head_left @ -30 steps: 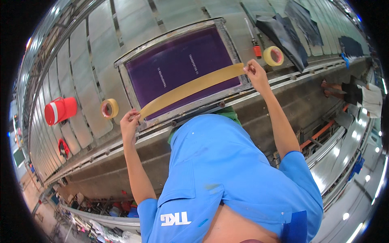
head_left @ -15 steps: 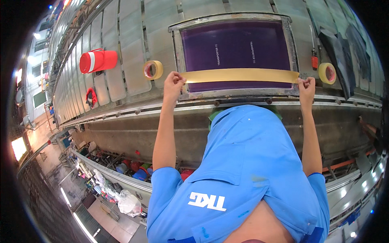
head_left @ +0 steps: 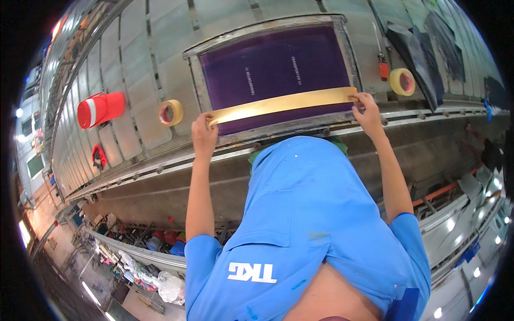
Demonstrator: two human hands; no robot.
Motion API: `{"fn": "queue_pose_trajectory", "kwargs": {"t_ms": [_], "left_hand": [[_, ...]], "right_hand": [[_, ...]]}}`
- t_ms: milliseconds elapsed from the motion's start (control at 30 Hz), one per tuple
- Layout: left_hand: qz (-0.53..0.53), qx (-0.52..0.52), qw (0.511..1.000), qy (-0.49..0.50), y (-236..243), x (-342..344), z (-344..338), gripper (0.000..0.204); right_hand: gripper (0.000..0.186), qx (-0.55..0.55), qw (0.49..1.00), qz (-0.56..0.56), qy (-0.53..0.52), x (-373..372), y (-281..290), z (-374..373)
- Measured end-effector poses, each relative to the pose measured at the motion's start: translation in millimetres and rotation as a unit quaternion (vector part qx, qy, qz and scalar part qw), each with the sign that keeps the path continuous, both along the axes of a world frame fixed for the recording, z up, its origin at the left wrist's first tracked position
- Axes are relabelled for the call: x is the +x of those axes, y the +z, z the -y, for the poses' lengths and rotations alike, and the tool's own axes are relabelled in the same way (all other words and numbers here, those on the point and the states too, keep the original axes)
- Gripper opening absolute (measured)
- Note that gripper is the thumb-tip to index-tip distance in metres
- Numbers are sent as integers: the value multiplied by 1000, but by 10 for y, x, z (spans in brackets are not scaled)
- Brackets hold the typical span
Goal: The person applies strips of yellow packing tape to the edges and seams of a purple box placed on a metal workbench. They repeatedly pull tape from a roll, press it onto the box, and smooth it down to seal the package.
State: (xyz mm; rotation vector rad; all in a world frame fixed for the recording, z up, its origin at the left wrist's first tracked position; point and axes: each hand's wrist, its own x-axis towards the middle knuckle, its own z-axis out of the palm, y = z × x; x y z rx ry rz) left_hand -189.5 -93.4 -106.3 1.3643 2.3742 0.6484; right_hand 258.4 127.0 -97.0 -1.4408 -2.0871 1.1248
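Observation:
A wide strip of yellow tape (head_left: 284,104) stretches straight across the near part of a framed printing screen with a dark purple mesh (head_left: 278,61). My left hand (head_left: 204,135) pinches its left end near the screen's left side. At the other end, the fingers of my right hand (head_left: 368,113) are bent around the strip's tip by the right side of the frame. Whether the strip touches the mesh along its length I cannot tell. Small pale lettering shows on the purple mesh beyond it.
One yellow tape roll (head_left: 170,113) lies left of the screen, another tape roll (head_left: 402,82) to its right. A red-handled tool (head_left: 383,69) and black sheets (head_left: 417,61) lie at the right. Farther left is a red cap (head_left: 101,109). A metal rail (head_left: 300,135) runs along the near edge.
The view has shifted and tilted, so the screen and both hands appear farther left and slanted. The strip keeps about the same place over the screen. My right hand's fingers look more spread at its end.

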Motion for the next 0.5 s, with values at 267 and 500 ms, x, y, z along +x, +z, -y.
{"fn": "queue_pose_trajectory", "kwargs": {"t_ms": [267, 500], "left_hand": [[-65, 25, 995, -70, -39, 14, 119, 16], [-96, 45, 989, -100, -177, 8, 269, 16]], "right_hand": [[27, 161, 981, 82, 77, 177, -157, -76], [27, 250, 950, 85, 166, 208, -209, -110]]}}
